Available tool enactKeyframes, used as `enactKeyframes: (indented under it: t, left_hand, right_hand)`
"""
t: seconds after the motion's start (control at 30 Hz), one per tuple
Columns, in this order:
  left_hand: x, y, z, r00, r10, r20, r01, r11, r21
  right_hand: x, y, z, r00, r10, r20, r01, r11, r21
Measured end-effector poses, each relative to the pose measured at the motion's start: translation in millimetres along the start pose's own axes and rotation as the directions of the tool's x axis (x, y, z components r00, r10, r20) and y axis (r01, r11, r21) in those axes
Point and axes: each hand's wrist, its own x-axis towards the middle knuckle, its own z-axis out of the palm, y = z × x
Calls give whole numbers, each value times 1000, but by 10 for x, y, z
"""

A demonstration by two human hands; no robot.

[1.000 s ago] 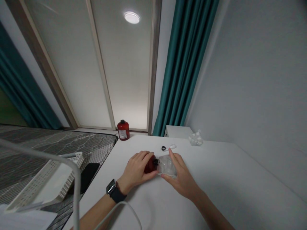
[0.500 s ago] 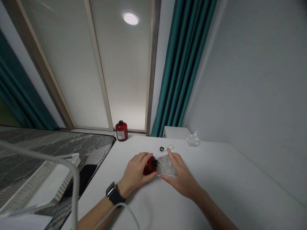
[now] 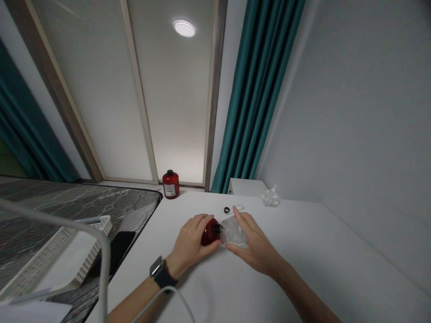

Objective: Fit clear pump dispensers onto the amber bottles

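Observation:
My left hand (image 3: 190, 242) is wrapped round a small dark red bottle (image 3: 209, 231) lying on its side on the white table (image 3: 303, 260). Its black neck points right into a clear plastic pouch (image 3: 235, 232). My right hand (image 3: 254, 244) grips that pouch from the right, fingers curled along its far edge. A black watch sits on my left wrist. Just beyond the hands lie a small black ring cap (image 3: 226, 209) and a small white piece (image 3: 238, 207).
A second red bottle with a black cap (image 3: 170, 184) stands at the table's far left corner. Crumpled clear plastic (image 3: 270, 196) lies far right. A white perforated tray (image 3: 63, 251) and a dark phone (image 3: 112, 253) rest on the patterned surface at left. A white cable crosses the foreground.
Hands, bottle and pouch hold nearly the same pose; the view has shifted slightly.

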Motion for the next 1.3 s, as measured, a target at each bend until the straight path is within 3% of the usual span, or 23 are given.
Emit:
enactKeyframes:
  t: [0.47,1.3]
  left_hand:
    - [-12,19,31,999,-12,-53,10,999,-36]
    - [1,59,20,992,-80,-101,68,991,-118]
  right_hand:
    - [69,-77,-138,996,-41,77,46,997,-67]
    - [180,-202,-264,990,12,142,8,990,-138]
